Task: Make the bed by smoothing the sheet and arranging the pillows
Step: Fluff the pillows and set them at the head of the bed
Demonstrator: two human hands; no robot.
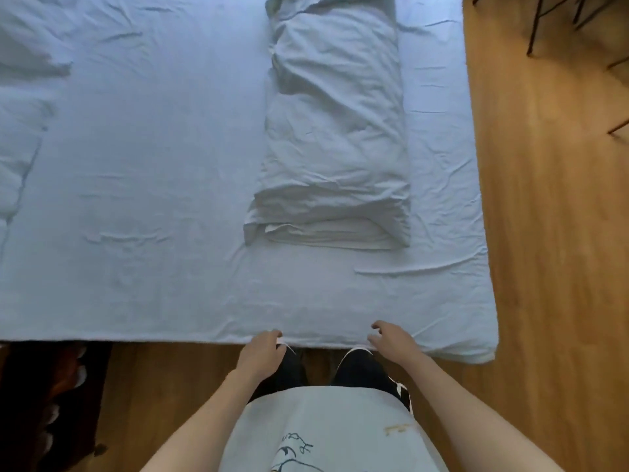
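Observation:
A pale blue sheet (163, 185) covers the low mattress and shows light creases. A folded white duvet or blanket (335, 131) lies lengthwise on the right half. Part of a white pillow (30, 39) shows at the upper left corner. I stand at the near edge of the bed. My left hand (263, 352) pinches the sheet's hem at that edge. My right hand (391, 337) hovers at the same edge with its fingers loosely curled, holding nothing that I can see.
Wooden floor (551, 233) runs along the right side and in front of the bed. Dark thin legs of some furniture (544, 18) stand at the top right. A dark object (58, 386) sits on the floor at the lower left.

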